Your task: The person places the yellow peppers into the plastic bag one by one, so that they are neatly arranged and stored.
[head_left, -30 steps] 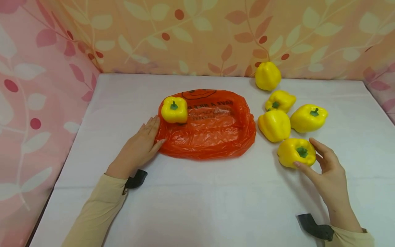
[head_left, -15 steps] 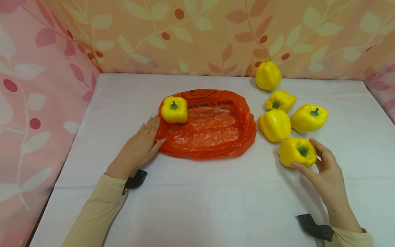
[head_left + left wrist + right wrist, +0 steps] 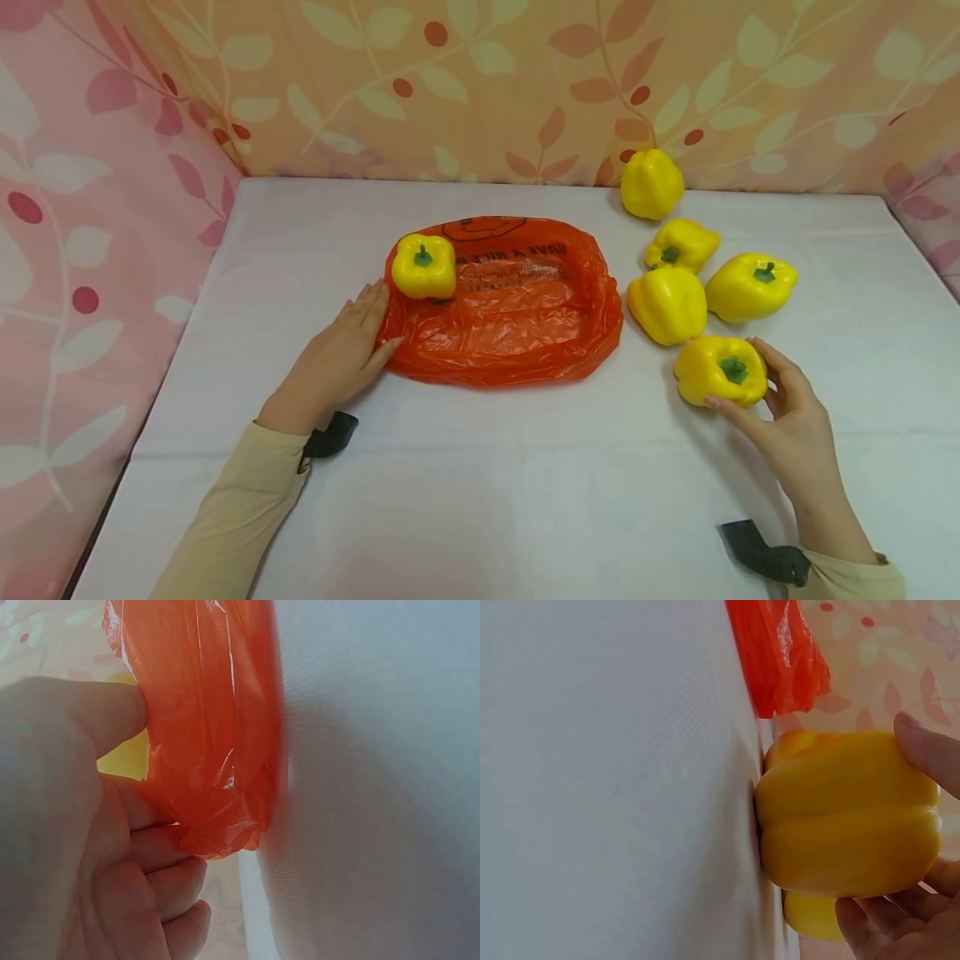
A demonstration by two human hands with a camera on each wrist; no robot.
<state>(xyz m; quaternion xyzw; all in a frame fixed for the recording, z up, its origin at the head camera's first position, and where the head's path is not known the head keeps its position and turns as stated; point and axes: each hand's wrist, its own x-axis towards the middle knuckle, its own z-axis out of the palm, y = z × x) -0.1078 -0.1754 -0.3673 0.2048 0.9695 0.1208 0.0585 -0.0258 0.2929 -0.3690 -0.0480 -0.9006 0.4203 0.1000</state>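
An orange-red plastic bag [image 3: 510,333] lies spread with raised, crumpled edges in the middle of the head view. One yellow bell pepper [image 3: 425,267] sits upright in its left end. My left hand [image 3: 330,358] rests against the bag's left edge, fingers fairly straight, the thumb over the rim; the left wrist view has the thumb [image 3: 112,712] touching the plastic. Over on the right, my right hand [image 3: 787,417] grips another yellow bell pepper [image 3: 712,367] between thumb and fingers. That pepper's green stem faces up and toward me, its underside close against the tabletop in the right wrist view.
Beyond the gripped pepper, several more yellow bell peppers stand loosely grouped: a near one [image 3: 667,307], a right one [image 3: 750,287], one behind [image 3: 681,246] and a back one [image 3: 652,185] by the patterned curtain [image 3: 510,92]. White cloth covers the table [image 3: 510,500].
My right thumb has slid slightly left along the front of the pepper, and the hand has shifted a little left. The left hand and the bag stay put.
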